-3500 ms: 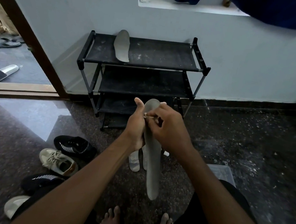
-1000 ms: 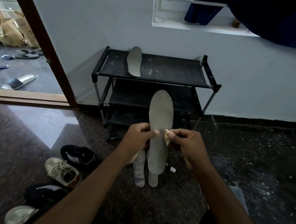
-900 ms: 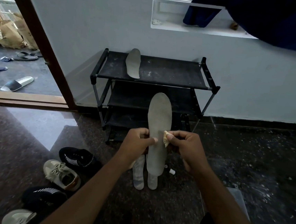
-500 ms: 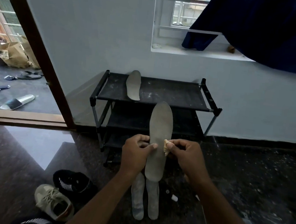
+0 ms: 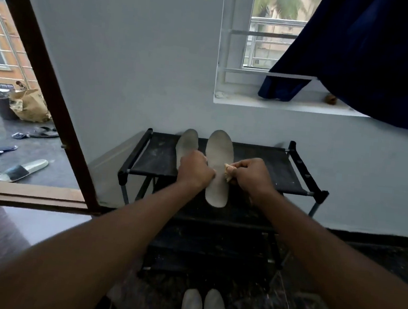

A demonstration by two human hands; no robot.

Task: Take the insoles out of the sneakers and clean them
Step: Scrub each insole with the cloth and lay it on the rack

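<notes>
My left hand grips a grey insole by its left edge and holds it over the top shelf of the black shoe rack, toe end towards the wall. A second grey insole lies on that shelf just to the left, partly hidden by my left hand. My right hand pinches a small beige cloth against the held insole's right edge. Two pale insoles lie side by side on the dark floor below.
The rack stands against a pale wall under a window sill with a dark blue cloth hanging over it. An open doorway at left shows sandals and a bag outside. The sneakers are out of view.
Both hands have carried the insole forward and up to the rack's top shelf, beside the insole lying there. My view has risen, and the sneakers have dropped out of sight.
</notes>
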